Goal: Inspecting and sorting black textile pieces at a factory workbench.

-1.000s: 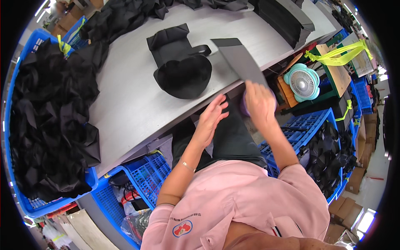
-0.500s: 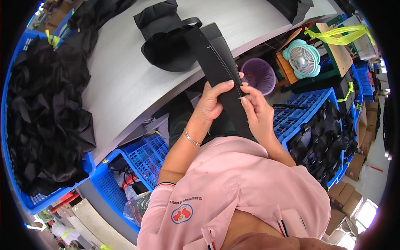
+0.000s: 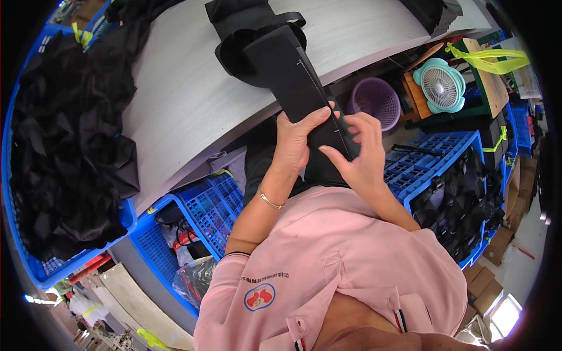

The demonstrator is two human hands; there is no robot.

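A long black fabric panel (image 3: 291, 70) with a stitched seam along its right side slants from my lap up over the grey table's (image 3: 193, 93) edge. My left hand (image 3: 295, 140) grips the panel's lower part, fingers across its face. My right hand (image 3: 357, 155) pinches the seam edge just beside it. Behind the panel's top end lies a black pouch-like bag (image 3: 243, 26) on the table.
A blue crate (image 3: 35, 257) heaped with black fabric stands at the left. Blue baskets (image 3: 205, 205) sit under the table and at my right (image 3: 427, 158). A purple basket (image 3: 376, 100), a teal fan (image 3: 440, 86) and cardboard boxes lie at the right.
The panel came down from above the table toward my lap. Both hands closed on its lower end, and my right hand moved to the seam edge.
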